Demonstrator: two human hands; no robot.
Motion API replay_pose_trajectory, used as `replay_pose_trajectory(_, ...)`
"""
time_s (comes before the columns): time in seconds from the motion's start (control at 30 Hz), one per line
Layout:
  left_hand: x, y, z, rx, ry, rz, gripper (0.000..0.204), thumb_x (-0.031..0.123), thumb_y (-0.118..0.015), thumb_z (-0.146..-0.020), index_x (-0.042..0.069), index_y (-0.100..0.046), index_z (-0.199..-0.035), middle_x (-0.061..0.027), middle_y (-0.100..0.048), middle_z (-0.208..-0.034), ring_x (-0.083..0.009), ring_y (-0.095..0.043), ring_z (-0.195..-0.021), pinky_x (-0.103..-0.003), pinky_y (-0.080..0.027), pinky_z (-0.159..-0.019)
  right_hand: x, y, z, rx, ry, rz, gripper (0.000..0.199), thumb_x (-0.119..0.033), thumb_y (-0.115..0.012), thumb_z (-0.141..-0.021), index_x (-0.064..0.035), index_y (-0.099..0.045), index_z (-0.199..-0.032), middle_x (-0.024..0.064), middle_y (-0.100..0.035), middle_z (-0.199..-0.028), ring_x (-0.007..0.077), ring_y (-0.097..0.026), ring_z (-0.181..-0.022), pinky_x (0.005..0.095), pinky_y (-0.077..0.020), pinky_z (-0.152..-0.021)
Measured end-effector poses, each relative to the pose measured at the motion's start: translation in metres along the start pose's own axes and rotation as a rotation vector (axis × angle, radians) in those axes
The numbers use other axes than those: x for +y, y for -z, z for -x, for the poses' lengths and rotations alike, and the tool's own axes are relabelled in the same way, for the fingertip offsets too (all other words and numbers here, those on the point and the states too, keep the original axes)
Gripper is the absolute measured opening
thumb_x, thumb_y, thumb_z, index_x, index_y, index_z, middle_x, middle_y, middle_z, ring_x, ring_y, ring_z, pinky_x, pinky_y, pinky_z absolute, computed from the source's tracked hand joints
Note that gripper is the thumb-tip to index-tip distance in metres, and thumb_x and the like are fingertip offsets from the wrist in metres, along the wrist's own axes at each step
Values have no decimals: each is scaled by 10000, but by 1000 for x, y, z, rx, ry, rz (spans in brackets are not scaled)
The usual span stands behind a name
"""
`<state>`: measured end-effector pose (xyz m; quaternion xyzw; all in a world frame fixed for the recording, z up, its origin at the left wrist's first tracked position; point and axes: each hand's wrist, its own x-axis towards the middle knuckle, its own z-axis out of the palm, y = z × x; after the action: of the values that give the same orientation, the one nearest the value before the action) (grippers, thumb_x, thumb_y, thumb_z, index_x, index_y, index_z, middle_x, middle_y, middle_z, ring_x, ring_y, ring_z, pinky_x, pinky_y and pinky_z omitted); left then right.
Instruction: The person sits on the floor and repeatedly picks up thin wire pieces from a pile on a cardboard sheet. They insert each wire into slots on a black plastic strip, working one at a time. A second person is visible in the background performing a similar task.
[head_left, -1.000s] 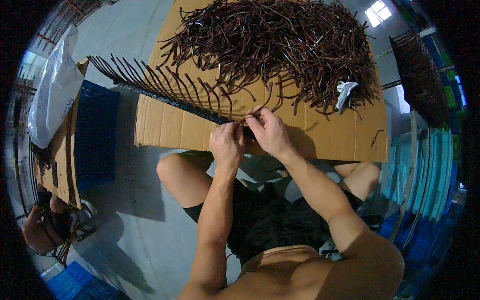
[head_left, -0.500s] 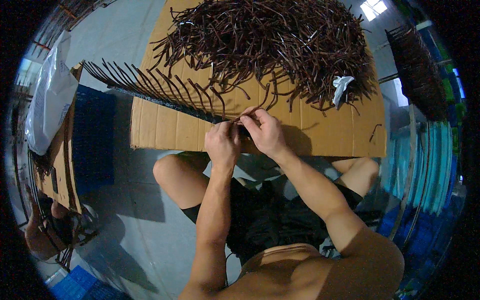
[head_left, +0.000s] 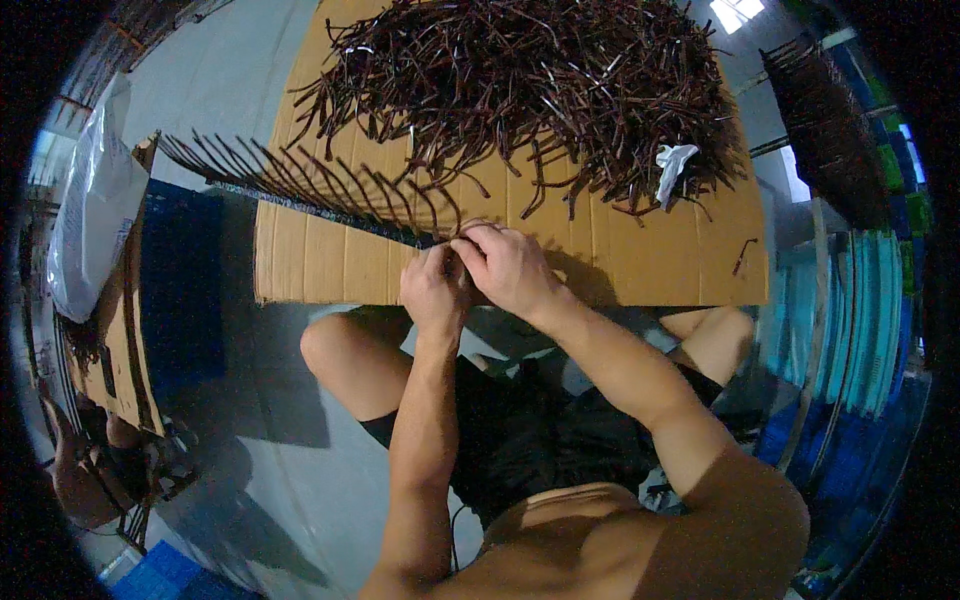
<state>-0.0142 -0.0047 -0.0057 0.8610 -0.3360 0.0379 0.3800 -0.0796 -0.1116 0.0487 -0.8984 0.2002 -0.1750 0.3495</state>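
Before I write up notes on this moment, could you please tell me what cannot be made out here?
All in the head view:
- Near end of the black strip: hidden by the left hand and right hand.
- What the right fingertips touch: hidden by that hand.
- Far side of the brown stem pile: cut off by the top edge.
- Print on the plastic bag: too small, blurred.

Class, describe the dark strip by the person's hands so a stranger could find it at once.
Find the cardboard sheet, with its big heap of brown stems. Nearer the person, the dark strip slants up and left from the left hand and right hand, past the sheet's left edge. It bristles evenly along one side like a comb, whereas the heap lies tangled.
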Motion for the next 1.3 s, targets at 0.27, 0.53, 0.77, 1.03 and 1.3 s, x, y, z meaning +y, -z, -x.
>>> replay_pose_trajectory(0.27, 5, 14, -3, -31, 253, 94, 170, 222, -636, -843, 63, -686, -811, -120, -643, -688, -301, -629, -676, -391, -486, -615, 116, 47, -60, -23, 149, 462, 197, 12, -544, -765, -58, -646, -917, 136, -551, -939, 319, -569, -908, 400, -504, -736)
replay_pose_trajectory(0.53, 5, 5, -1, 45, -14, 57, 154, 183, -694, -801, 59, -670, -891, -119, -661, -816, -291, -631, -742, -356, -501, -685, 139, 55, -79, -181, 589, 795, 186, -82, -616, -709, -32, -563, -880, 96, -551, -967, 261, -569, -908, 361, -515, -699)
replay_pose_trajectory(0.77, 4, -1, -3, 86, -80, 27, 104, 153, -685, -782, 66, -638, -816, -81, -644, -778, -264, -604, -744, -368, -451, -684, 51, 11, -20, -1, -170, -659, 120, -52, -560, -911, 12, -548, -1011, 51, -596, -825, 105, -588, -756, 250, -493, -674)
replay_pose_trajectory(1.03, 6, 2, -3, -7, -39, -8, 119, 177, -667, -813, 72, -637, -859, -111, -636, -812, -328, -574, -750, -388, -452, -697, 23, -3, -4, -30, -309, -555, 149, -69, -630, -879, 27, -619, -993, 59, -668, -889, 99, -615, -824, 233, -492, -763)
replay_pose_trajectory(1.3, 8, 1, -4, 6, -42, -3, 133, 183, -666, -796, 68, -627, -850, -120, -628, -800, -334, -574, -754, -416, -457, -692, 23, -15, 2, 110, -298, -594, 143, -99, -647, -869, 22, -637, -944, 72, -689, -862, 124, -645, -797, 249, -503, -728)
